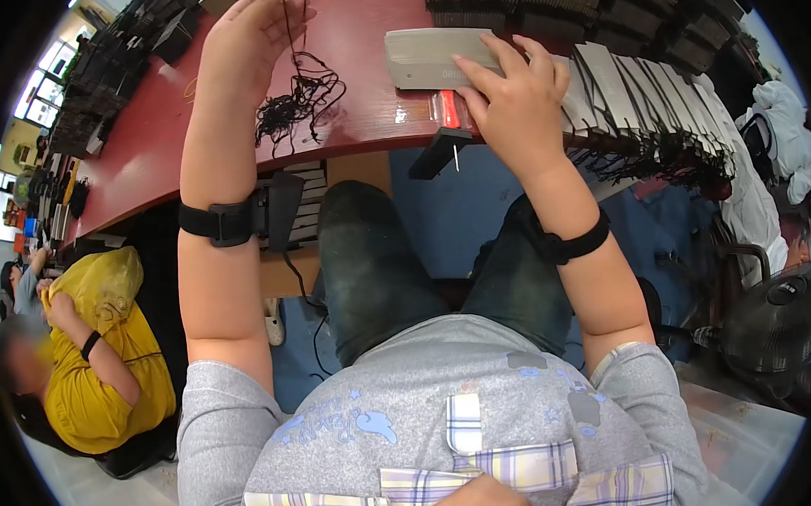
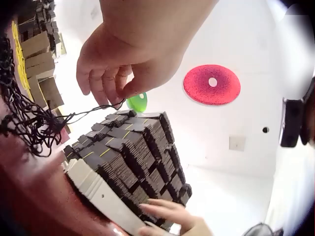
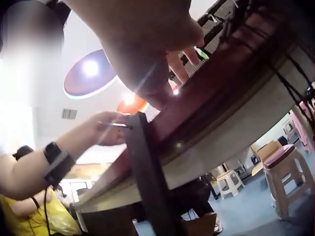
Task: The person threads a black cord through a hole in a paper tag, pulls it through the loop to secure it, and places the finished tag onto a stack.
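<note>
My left hand (image 1: pixel 249 34) is raised above the red table, its thumb and fingertips pinching a thin black cord (image 2: pixel 93 111). That strand runs down to a loose tangle of black cords (image 1: pixel 301 102) lying by the table's front edge. The right hand (image 1: pixel 518 92) rests with spread fingers on a stack of light grey cards (image 1: pixel 429 60) with faint printing. Just below the cards, a black bar (image 1: pixel 439 154) with a thin metal needle (image 1: pixel 456 157) juts out from the table edge. A red strip (image 1: pixel 450 109) lies between bar and cards.
Grey cards with black cords (image 1: pixel 643 93) lie in a row to the right, their cords hanging over the edge. Tall stacks of dark cards (image 1: pixel 575 1) stand behind. A person in yellow (image 1: pixel 111 356) sits at the left. A black fan (image 1: pixel 771 336) stands at the right.
</note>
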{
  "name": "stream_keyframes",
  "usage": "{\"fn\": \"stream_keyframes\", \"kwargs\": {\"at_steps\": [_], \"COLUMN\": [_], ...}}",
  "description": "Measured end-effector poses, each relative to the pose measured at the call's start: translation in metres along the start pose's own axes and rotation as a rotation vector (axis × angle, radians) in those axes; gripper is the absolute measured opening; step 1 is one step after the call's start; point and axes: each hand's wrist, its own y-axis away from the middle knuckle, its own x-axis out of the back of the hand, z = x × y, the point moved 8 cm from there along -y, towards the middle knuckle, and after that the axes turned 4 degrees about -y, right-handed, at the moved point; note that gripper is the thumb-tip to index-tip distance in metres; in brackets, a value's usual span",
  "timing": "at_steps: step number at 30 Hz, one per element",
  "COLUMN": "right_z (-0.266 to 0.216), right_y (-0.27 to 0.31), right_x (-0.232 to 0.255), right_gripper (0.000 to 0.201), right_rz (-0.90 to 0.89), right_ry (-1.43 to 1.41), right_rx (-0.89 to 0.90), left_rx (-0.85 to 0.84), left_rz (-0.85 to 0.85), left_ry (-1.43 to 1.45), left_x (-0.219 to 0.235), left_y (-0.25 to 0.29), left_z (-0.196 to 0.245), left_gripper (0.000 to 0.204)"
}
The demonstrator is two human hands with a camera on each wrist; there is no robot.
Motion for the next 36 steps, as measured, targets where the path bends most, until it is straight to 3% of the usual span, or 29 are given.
{"fn": "stream_keyframes", "kwargs": {"at_steps": [2, 5, 6, 9, 10, 11, 13, 15, 18, 20, 21, 25, 27, 28, 31, 36], "right_z": [-0.002, -0.004, -0.003, -0.001, -0.001, -0.001, 0.000, 0.006, 0.020, 0.017, 0.015, -0.004, -0.010, -0.010, -0.011, -0.014], "right_y": [0.000, 0.003, 0.004, 0.007, 0.008, 0.007, -0.003, -0.001, 0.006, 0.011, 0.017, 0.077, 0.106, 0.117, 0.134, 0.138], "right_x": [0.002, 0.003, 0.005, 0.006, 0.007, 0.009, 0.010, 0.014, 0.020, 0.029, 0.035, 0.002, -0.017, -0.024, -0.032, -0.024], "right_gripper": [0.030, 0.027, 0.026, 0.021, 0.017, 0.015, 0.011, 0.011, 0.011, 0.013, 0.014, 0.014, 0.014, 0.013, 0.013, 0.013], "right_rz": [0.026, 0.057, 0.068, 0.158, 0.147, 0.138, 0.109, 0.049, -0.018, 0.074, 0.123, -0.198, -0.350, -0.368, -0.314, -0.297], "right_ry": [0.023, 0.061, 0.076, -0.043, -0.067, -0.095, -0.175, -0.263, -0.604, -0.915, -1.069, -1.391, -1.322, -1.301, -1.311, -1.163], "right_rx": [0.033, 0.037, 0.032, 0.064, 0.041, 0.025, -0.001, -0.060, -0.417, -0.447, -0.465, -0.645, -0.698, -0.739, -0.769, -0.697], "left_rx": [0.013, -0.202, -0.184, -0.455, -0.369, -0.141, 0.072, -0.043, -0.078, -0.096, -0.102, 0.087, 0.121, 0.168, 0.343, 0.462], "left_rz": [-0.052, -0.038, 0.017, 0.021, 0.089, -0.108, 0.076, 0.043, 0.074, -0.006, -0.049, -0.439, -0.491, -0.172, -0.191, -0.346], "left_ry": [0.101, -0.085, -0.065, 0.033, -0.220, -0.410, -0.129, -0.010, 0.117, 0.140, 0.149, 0.271, 0.216, 0.027, -0.046, -0.049], "left_x": [0.001, -0.028, -0.033, -0.039, -0.025, 0.001, -0.011, -0.015, -0.026, -0.028, -0.031, -0.066, -0.063, -0.069, -0.083, -0.101], "left_y": [0.000, 0.016, 0.018, 0.021, 0.003, -0.041, -0.017, -0.013, 0.000, 0.004, 0.006, 0.055, 0.060, 0.078, 0.116, 0.167], "left_z": [0.007, 0.041, 0.047, 0.082, 0.068, 0.015, -0.001, 0.016, 0.036, 0.035, 0.035, 0.040, 0.016, 0.012, -0.019, -0.059], "left_gripper": [0.025, 0.024, 0.018, 0.016, 0.016, 0.016, 0.016, 0.014, 0.012, 0.013, 0.014, 0.018, 0.025, 0.026, 0.028, 0.026]}}
